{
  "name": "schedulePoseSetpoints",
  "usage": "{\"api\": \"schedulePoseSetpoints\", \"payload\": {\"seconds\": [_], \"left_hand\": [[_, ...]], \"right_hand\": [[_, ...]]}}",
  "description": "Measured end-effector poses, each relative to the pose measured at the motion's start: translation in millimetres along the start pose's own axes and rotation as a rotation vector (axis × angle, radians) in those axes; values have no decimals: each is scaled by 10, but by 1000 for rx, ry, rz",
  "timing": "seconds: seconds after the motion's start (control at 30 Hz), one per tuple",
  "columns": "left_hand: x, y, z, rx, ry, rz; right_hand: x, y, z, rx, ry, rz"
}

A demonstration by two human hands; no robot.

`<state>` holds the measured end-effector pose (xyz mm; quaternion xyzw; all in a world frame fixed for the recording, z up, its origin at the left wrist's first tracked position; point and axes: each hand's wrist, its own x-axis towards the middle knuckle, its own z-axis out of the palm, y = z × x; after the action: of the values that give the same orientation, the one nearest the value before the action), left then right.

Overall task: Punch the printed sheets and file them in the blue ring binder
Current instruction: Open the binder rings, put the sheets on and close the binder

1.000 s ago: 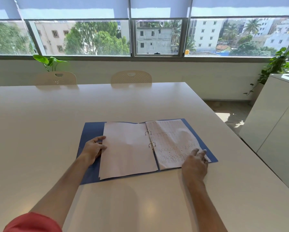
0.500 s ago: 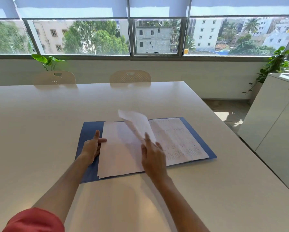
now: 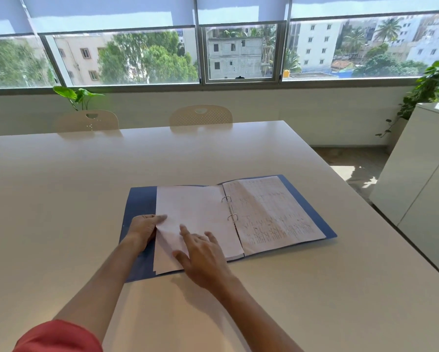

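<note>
nearest the camera a red sleeve (image 3: pixel 58 336) shows at the bottom left, and both bare forearms reach forward over the white table (image 3: pixel 60 199). the right hand (image 3: pixel 203 255) lies flat with fingers spread and loose, holding nothing, its fingertips pressing on the lower part of the blank left-hand pages (image 3: pixel 195 219). the left hand (image 3: pixel 144 228) sits just beside it at the outer edge of those pages, thumb on top and fingers apparently curled beneath, pinching the edge of the top sheet, whose lower left corner is lifted a little. both hands are on the left stack, and the left hand is nearer its free edge; the sheets' long axis runs away from the person, parallel to the spine, so any smoothing or squaring would, in my judgement, run from the outer edge inward toward the rings. the blue ring binder (image 3: pixel 139 199) lies open and flat on the table, its left cover showing bare blue beside the pages. at the spine two metal rings (image 3: pixel 230 208) appear closed through the paper. on the far side of the rings the printed sheets (image 3: pixel 272 214) lie face up on the right cover, well apart from both hands. no hole punch is in view, so the filing looks well along. beyond the table stand two pale chairs (image 3: pixel 200 115), plants and a wide window.
</note>
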<state>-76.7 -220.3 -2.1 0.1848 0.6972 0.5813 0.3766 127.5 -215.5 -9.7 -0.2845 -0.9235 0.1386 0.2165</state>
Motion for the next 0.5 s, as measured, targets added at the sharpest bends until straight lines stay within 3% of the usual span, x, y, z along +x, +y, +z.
{"api": "schedulePoseSetpoints", "payload": {"seconds": [0.07,0.13,0.23,0.37,0.5], "left_hand": [[-6,3,0,25,6,12],[15,2,-13,44,8,17],[29,-2,-27,50,7,19],[27,-15,-14,68,26,51],[48,-28,-5,78,43,54]], "right_hand": [[-8,54,-116,53,-1,117],[-21,262,-263,64,124,289],[-154,780,-500,-123,229,640],[-494,1371,-826,-267,81,1046],[-682,1614,-871,-323,-39,1164]]}}
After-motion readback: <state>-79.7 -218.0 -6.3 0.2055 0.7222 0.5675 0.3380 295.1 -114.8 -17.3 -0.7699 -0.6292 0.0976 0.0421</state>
